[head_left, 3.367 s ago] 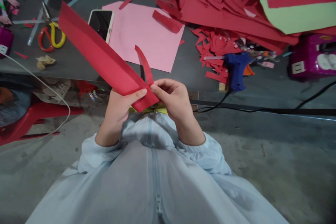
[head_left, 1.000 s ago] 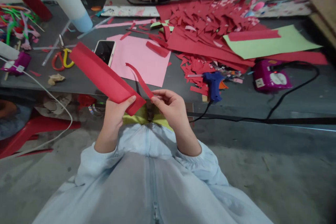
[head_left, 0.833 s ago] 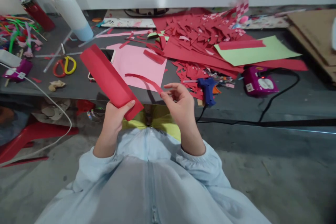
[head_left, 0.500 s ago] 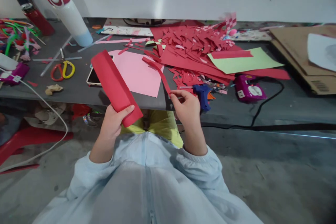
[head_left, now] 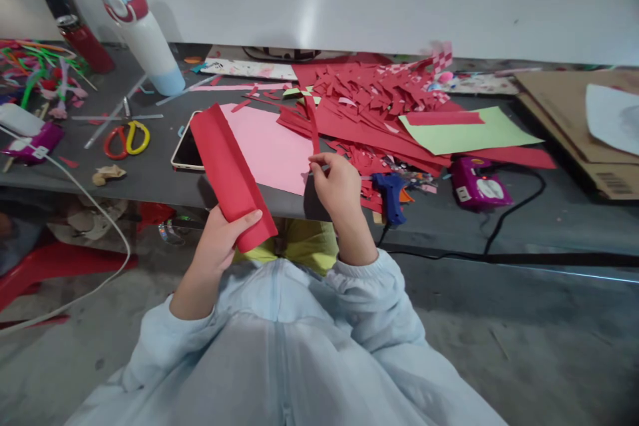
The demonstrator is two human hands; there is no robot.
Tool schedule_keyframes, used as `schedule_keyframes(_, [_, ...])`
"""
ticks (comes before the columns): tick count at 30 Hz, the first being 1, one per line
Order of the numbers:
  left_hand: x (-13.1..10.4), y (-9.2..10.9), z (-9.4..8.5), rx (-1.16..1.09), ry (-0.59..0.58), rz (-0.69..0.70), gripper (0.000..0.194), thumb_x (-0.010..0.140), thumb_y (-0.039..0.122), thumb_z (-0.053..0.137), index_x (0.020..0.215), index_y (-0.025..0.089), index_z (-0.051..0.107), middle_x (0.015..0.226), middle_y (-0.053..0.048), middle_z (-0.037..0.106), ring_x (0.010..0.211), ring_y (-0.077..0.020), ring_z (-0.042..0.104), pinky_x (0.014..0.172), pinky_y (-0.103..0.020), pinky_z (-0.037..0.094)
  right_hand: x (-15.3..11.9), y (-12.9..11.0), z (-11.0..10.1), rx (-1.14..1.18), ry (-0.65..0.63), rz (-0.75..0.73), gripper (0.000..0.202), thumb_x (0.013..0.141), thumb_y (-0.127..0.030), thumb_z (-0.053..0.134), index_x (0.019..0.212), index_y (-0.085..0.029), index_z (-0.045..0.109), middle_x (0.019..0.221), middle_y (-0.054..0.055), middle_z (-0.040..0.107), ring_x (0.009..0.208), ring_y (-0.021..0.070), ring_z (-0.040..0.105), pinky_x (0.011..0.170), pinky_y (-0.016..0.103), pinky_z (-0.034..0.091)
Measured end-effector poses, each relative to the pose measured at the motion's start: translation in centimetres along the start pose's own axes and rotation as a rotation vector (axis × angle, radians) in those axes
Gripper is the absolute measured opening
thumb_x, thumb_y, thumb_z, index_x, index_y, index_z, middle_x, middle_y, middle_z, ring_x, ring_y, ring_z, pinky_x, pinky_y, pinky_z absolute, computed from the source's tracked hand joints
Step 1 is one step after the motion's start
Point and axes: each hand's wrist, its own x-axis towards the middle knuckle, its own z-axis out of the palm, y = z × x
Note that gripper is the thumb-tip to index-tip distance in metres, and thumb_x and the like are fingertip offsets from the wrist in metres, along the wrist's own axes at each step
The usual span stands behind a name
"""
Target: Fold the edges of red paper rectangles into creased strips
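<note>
Pale wall (head_left: 374, 0) backs a dark grey surface (head_left: 574, 229) strewn with cut paper. Beyond its front edge, left of the middle, the left hand (head_left: 217, 239) has its grip closed on the lower end of a folded red sheet (head_left: 229, 176), thumb on top; the sheet slants over the edge toward the phone (head_left: 187, 150). Near that edge, the right hand (head_left: 338, 190) pinches the near end of a red strip (head_left: 313, 126), grip almost shut; whether its far end touches the red scraps (head_left: 362, 96) I cannot tell. A light pinch should suit so thin a strip, raised enough not to snag the scraps. Best keep the left thumb flat, lest the fold crease, and the right wrist off the glue gun (head_left: 392, 193) just beside it.
</note>
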Motion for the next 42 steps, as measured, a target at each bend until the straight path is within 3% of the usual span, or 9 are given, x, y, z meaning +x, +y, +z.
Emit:
schedule_keyframes(5, [0.0,-0.3,0.2,0.023,-0.009,-0.008,0.048,0.048,0.028,0.094,0.088,0.016,0.071,0.091,-0.007,0.075,0.079,-0.0199,0.069,0.075,-0.033,0.060,-0.5,-0.5,-1.7,-0.155,0.134,-0.064,0.034,0.089,-0.034,0.051,0.114,-0.019,0.069,0.088,0.009,0.075,0.078,0.0246,0.065,0.071,0.035,0.045])
schedule_keyframes(8, [0.1,-0.6,0.5,0.048,-0.030,-0.035,0.048,0.048,0.029,0.094,0.088,0.016,0.071,0.088,-0.006,0.075,0.078,-0.0198,0.070,0.074,-0.033,0.059,-1.7,-1.6,-2.7,-0.111,0.133,-0.101,0.034,0.091,-0.042,0.051,0.109,-0.020,0.070,0.078,0.006,0.073,0.066,0.0208,0.060,0.065,0.032,0.041])
schedule_keyframes(16, [-0.5,-1.7,1.5,0.077,-0.130,-0.020,0.057,0.050,0.028,0.093,0.101,0.018,0.070,0.101,-0.006,0.076,0.088,-0.0213,0.070,0.082,-0.034,0.057,-4.0,-3.6,-1.2,0.478,-0.347,-0.107,0.026,0.086,-0.047,0.060,0.087,-0.022,0.069,0.080,0.001,0.071,0.066,0.0134,0.059,0.063,0.027,0.044])
schedule_keyframes(23, [-0.8,-1.9,1.5,0.069,-0.177,0.025,0.056,0.058,0.038,0.091,0.104,0.018,0.064,0.109,-0.009,0.074,0.101,-0.0229,0.069,0.093,-0.038,0.055,-3.5,-2.4,-0.9,0.715,-0.382,-0.009,0.021,0.079,-0.042,0.064,0.074,-0.021,0.064,0.073,0.000,0.068,0.068,0.0151,0.060,0.066,0.029,0.048])
schedule_keyframes(26, [-0.5,-1.8,1.2,0.114,-0.175,0.095,0.054,0.064,0.041,0.087,0.107,0.019,0.063,0.109,-0.009,0.073,0.102,-0.0215,0.069,0.095,-0.036,0.053,-2.8,-2.6,-2.3,0.572,-0.221,-0.092,0.018,0.083,-0.038,0.062,0.078,-0.021,0.066,0.075,0.001,0.070,0.070,0.0159,0.062,0.068,0.031,0.049])
schedule_keyframes(30, [-0.5,-1.5,0.8,0.205,-0.127,0.173,0.049,0.069,0.034,0.083,0.111,0.019,0.061,0.107,-0.008,0.071,0.096,-0.0172,0.068,0.093,-0.034,0.053,-1.5,-3.6,-4.8,0.107,0.254,-0.379,0.018,0.091,-0.030,0.054,0.092,-0.022,0.070,0.089,0.005,0.073,0.082,0.0191,0.064,0.080,0.037,0.050])
schedule_keyframes(33, [-0.3,-0.9,0.5,0.230,-0.072,0.282,0.040,0.073,0.031,0.078,0.108,0.020,0.062,0.103,-0.006,0.070,0.092,-0.0149,0.067,0.087,-0.030,0.053,-1.4,-3.8,-5.6,-0.175,0.378,-0.640,0.024,0.096,-0.028,0.049,0.091,-0.025,0.072,0.090,0.004,0.073,0.088,0.0192,0.063,0.084,0.038,0.048])
schedule_keyframes(38, [0.5,-0.2,-0.8,0.238,0.067,0.382,0.027,0.072,0.024,0.071,0.097,0.022,0.059,0.086,0.000,0.066,0.069,-0.0109,0.061,0.063,-0.023,0.049,-3.3,-1.7,-3.3,-0.365,0.233,-0.863,0.025,0.097,-0.022,0.050,0.091,-0.030,0.072,0.092,0.000,0.075,0.092,0.0172,0.061,0.085,0.037,0.043])
schedule_keyframes(42, [0.8,-0.6,-2.5,0.350,0.210,0.505,0.028,0.067,0.015,0.068,0.091,0.022,0.058,0.079,0.004,0.058,0.070,-0.0101,0.056,0.065,-0.022,0.045,-5.5,0.6,-1.2,-0.356,0.105,-0.858,0.025,0.098,-0.019,0.050,0.093,-0.029,0.072,0.093,0.001,0.075,0.092,0.0165,0.058,0.085,0.035,0.041])
